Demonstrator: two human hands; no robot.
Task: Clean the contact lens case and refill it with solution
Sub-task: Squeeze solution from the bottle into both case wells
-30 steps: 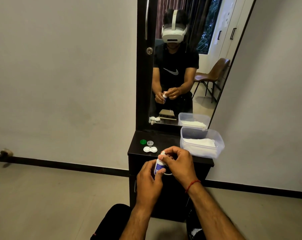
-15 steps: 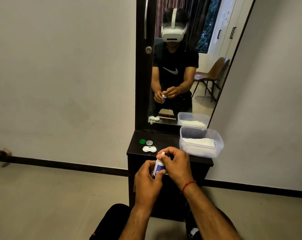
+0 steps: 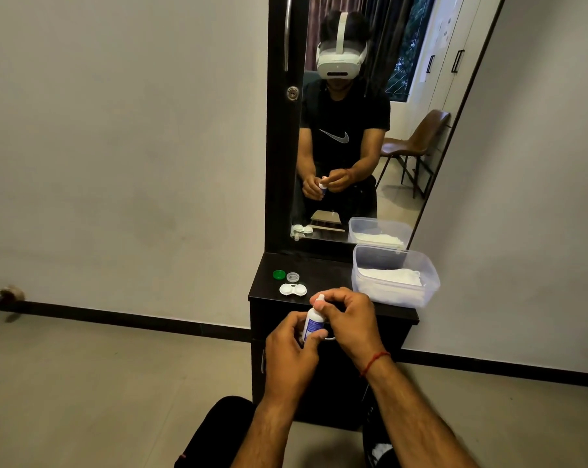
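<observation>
Both hands grip the solution bottle [image 3: 314,320]: left hand [image 3: 290,359] around its body, right hand [image 3: 351,320] fingers pinching its cap.

White swoosh logo on black T-shirt [image 3: 336,136] in mirror, bottle [image 3: 314,320] label print unreadable

You face a tall mirror [image 3: 360,130] in a black frame, above a dark cabinet [image 3: 323,268]. On its right end sits a clear tub [image 3: 395,282] with white cloth [image 3: 390,276] inside. The mirror reflects a brown chair [image 3: 417,136]. A black skirting [image 3: 117,317] lines the wall.
</observation>
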